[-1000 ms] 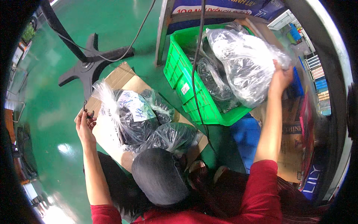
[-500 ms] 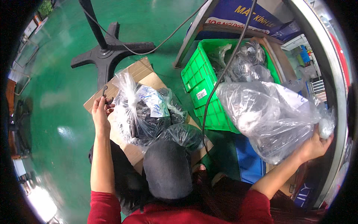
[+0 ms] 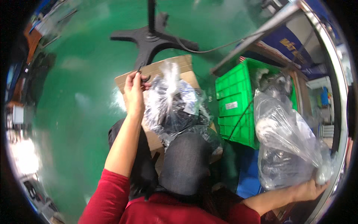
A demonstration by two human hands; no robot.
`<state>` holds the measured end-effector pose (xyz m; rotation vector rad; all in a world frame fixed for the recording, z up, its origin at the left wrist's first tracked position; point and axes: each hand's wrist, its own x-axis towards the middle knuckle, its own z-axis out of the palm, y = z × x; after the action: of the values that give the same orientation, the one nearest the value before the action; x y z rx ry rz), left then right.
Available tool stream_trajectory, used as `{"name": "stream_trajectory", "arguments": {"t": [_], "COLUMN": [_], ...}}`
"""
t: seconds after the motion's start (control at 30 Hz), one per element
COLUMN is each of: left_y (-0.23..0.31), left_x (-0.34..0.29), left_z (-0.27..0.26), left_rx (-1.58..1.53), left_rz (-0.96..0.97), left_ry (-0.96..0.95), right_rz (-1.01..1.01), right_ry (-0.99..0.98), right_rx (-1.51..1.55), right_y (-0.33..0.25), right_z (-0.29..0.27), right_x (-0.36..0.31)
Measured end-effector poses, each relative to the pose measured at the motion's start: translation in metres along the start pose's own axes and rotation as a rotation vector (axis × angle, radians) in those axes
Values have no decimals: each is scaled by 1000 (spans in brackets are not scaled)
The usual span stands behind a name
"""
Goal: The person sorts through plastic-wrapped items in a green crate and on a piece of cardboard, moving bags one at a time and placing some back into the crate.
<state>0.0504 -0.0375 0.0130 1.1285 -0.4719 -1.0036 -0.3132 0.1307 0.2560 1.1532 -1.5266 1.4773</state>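
Observation:
My left hand (image 3: pixel 134 89) is raised beside the bags, its fingers closed on a small dark curved piece (image 3: pixel 147 78) whose kind I cannot make out. At the far right my right hand (image 3: pixel 311 189) is closed round the gathered neck of a clear plastic bag (image 3: pixel 279 138) with dark and pale contents. This bag hangs against the near right side of a green plastic crate (image 3: pixel 235 118). Just right of my left hand stands another knotted clear bag (image 3: pixel 173 106) of black items, with a white handwritten label (image 3: pixel 191 98).
Flattened cardboard (image 3: pixel 186 67) lies under the bags on the green floor. Ahead is a black pedestal base (image 3: pixel 149 39) with a cable (image 3: pixel 220 48) running past it to the right. More bagged items (image 3: pixel 274 82) fill the crate. A metal frame (image 3: pixel 328 48) borders the right.
My view has swung left, so the scene sits further right. The bag in my right hand has come lower and nearer. My left hand still holds the dark piece.

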Motion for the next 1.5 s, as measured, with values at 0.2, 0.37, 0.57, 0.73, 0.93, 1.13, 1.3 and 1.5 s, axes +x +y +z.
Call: {"name": "stream_trajectory", "arguments": {"t": [0.2, 0.37, 0.57, 0.73, 0.93, 1.13, 1.3, 1.5], "left_y": [33, 70, 103, 90, 54, 33, 16, 5], "left_x": [0, 0, 14, 17, 33, 46, 54, 52], "left_z": [-27, -53, -97, -77, -97, -90, -72, -55], "left_rx": [-187, -245, -109, 20, 131, 148, 178, 255], "left_rz": [220, 458, 650, 561, 484, 407, 360, 370], "left_ry": [243, 444, 622, 552, 481, 379, 346, 375], "right_rz": [54, 39, 205, 142, -658, -25, 486, 225], "right_ry": [-232, -407, -1033, -1334, -1691, -884, -831, -1698], "right_rx": [474, 523, 1132, 1023, 775, 1172, 388, -263], "right_y": [-46, -133, -198, -200, -213, -135, 77, 198], "right_z": [42, 130, 208, 256, 234, 161, 144, 141], "right_x": [-3, -69, -152, -255, -331, -153, -91, -153]}}
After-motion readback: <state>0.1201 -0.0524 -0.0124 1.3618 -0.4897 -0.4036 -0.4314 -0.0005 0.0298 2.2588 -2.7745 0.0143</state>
